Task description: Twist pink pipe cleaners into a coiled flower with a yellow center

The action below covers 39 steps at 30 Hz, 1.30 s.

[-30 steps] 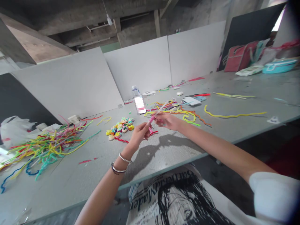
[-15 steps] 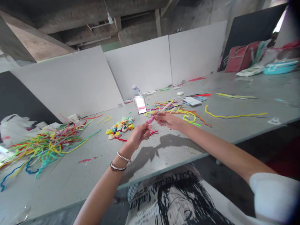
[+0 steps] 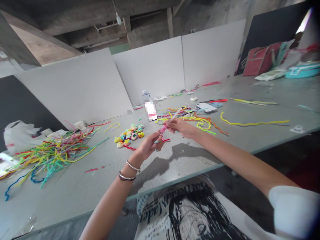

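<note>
A pink pipe cleaner (image 3: 163, 129) is coiled around the lower end of a pale, see-through stick (image 3: 176, 115), over the table's front half. My left hand (image 3: 152, 142) is closed, its thumb and fingers pinching the lower end of the coil. Above it, my right hand (image 3: 180, 127) grips the stick just past the coil, and the stick's free end slants up and away. Fingers cover parts of both the coil and the stick. Left of my hands lies a cluster of small colourful pipe-cleaner flowers (image 3: 130, 135), with a red pipe cleaner (image 3: 130, 147) beside it.
A big tangle of pipe cleaners (image 3: 60, 146) and a white plastic bag (image 3: 20, 133) lie at left. Behind my hands stand a propped phone (image 3: 151, 111) and a bottle (image 3: 146, 95). More pipe cleaners, a white phone (image 3: 206, 107) and a red bag (image 3: 261, 60) are to the right.
My left hand has turned slightly, so its fingernails face me more, and the pink coil shows more between the hands. My right hand keeps its grip. The whole view has shifted slightly.
</note>
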{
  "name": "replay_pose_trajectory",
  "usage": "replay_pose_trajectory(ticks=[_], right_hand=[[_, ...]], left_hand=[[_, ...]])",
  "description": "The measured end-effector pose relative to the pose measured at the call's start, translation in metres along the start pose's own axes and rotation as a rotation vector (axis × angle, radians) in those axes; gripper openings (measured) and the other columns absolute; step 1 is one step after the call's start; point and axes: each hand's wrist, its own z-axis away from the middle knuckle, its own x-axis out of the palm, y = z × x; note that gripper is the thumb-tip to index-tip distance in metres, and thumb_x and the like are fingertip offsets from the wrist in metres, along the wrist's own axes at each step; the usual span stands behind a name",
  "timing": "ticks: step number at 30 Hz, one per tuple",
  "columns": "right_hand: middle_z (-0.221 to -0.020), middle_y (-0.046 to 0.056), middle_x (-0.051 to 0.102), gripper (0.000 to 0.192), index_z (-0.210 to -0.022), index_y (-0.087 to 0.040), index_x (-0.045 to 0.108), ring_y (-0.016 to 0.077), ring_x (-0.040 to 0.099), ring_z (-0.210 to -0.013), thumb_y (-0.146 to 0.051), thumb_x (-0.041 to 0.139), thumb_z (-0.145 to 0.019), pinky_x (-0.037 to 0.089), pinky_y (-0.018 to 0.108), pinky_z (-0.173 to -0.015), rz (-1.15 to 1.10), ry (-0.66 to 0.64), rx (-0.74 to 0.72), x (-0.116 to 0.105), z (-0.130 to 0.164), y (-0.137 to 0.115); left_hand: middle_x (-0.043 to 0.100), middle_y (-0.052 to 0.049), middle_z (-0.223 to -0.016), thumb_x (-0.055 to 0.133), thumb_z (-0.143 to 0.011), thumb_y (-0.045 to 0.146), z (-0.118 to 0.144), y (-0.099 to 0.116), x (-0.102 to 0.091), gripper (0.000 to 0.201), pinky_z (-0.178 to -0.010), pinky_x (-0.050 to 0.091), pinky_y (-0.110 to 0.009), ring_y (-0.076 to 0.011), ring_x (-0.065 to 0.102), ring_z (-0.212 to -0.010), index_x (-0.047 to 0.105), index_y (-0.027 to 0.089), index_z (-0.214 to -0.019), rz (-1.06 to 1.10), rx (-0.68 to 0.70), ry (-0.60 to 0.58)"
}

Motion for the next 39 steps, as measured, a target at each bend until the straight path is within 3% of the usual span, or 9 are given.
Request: replay_pose_trajectory(ticks=[4,9,15,18,22,32,39], right_hand=[[-0.058,-0.004,0.047,0.039,-0.075,-0.013,0.062,0.0053,0.035,-0.048,-0.05,0.071,-0.065,0.021,0.023,-0.048,0.08,0.065,0.037,0.002,-0.001,0.001],[-0.055,-0.005,0.047,0.043,-0.069,-0.014,0.057,0.0052,0.035,-0.047,-0.054,0.071,-0.062,0.021,0.023,-0.047,0.097,0.119,0.088,0.006,-0.002,0.004],[-0.052,-0.003,0.05,0.045,-0.068,-0.014,0.058,0.0073,0.042,-0.047,-0.057,0.07,-0.063,0.026,0.024,-0.048,0.105,0.1,0.084,0.008,-0.001,0.001],[-0.057,0.0,0.055,0.043,-0.07,-0.014,0.06,0.0086,0.047,-0.051,-0.055,0.07,-0.064,0.028,0.024,-0.05,0.099,0.116,0.08,0.008,-0.001,0.002],[-0.066,0.0,0.058,0.038,-0.077,-0.015,0.064,0.0075,0.047,-0.055,-0.05,0.071,-0.066,0.031,0.023,-0.052,0.0,0.137,0.073,0.008,0.0,0.003],[-0.083,0.001,0.056,0.034,-0.104,-0.022,0.066,0.0076,0.045,-0.064,-0.038,0.068,-0.074,0.031,0.022,-0.053,-0.099,-0.023,0.027,0.004,0.003,0.001],[-0.075,-0.001,0.052,0.033,-0.103,-0.021,0.066,0.0074,0.042,-0.06,-0.039,0.067,-0.074,0.031,0.023,-0.053,-0.12,-0.007,0.018,0.005,0.002,0.001]], left_hand=[[0.04,0.003,-0.041,0.039,-0.083,0.057,-0.008,-0.008,-0.001,0.047,-0.042,0.025,-0.022,-0.0077,0.035,-0.038,0.046,0.018,-0.059,-0.234,0.019,0.171],[0.047,0.005,-0.045,0.032,-0.086,0.055,-0.012,-0.013,0.001,0.043,-0.041,0.031,-0.021,-0.0084,0.039,-0.036,0.048,0.018,-0.071,-0.537,0.117,0.4],[0.063,-0.002,-0.065,0.032,-0.091,0.048,-0.001,-0.013,0.007,0.036,-0.05,0.03,-0.022,-0.0144,0.057,-0.057,0.054,0.019,-0.096,-1.37,0.256,0.6],[0.065,-0.004,-0.071,0.029,-0.093,0.04,0.001,-0.015,0.008,0.033,-0.05,0.027,-0.024,-0.0168,0.06,-0.061,0.054,0.021,-0.101,-1.611,0.231,0.609],[0.066,-0.003,-0.071,0.024,-0.094,0.042,0.001,-0.015,0.009,0.038,-0.051,0.026,-0.024,-0.0165,0.06,-0.062,0.056,0.021,-0.097,-1.659,0.216,0.608],[0.065,-0.003,-0.067,0.024,-0.094,0.044,0.002,-0.014,0.011,0.044,-0.048,0.022,-0.024,-0.0138,0.057,-0.057,0.06,0.02,-0.091,-1.589,0.272,0.666],[0.059,0.001,-0.051,0.026,-0.093,0.046,0.0,-0.013,0.009,0.046,-0.05,0.031,-0.021,-0.0118,0.056,-0.051,0.063,0.02,-0.087,-1.236,0.277,0.593]])
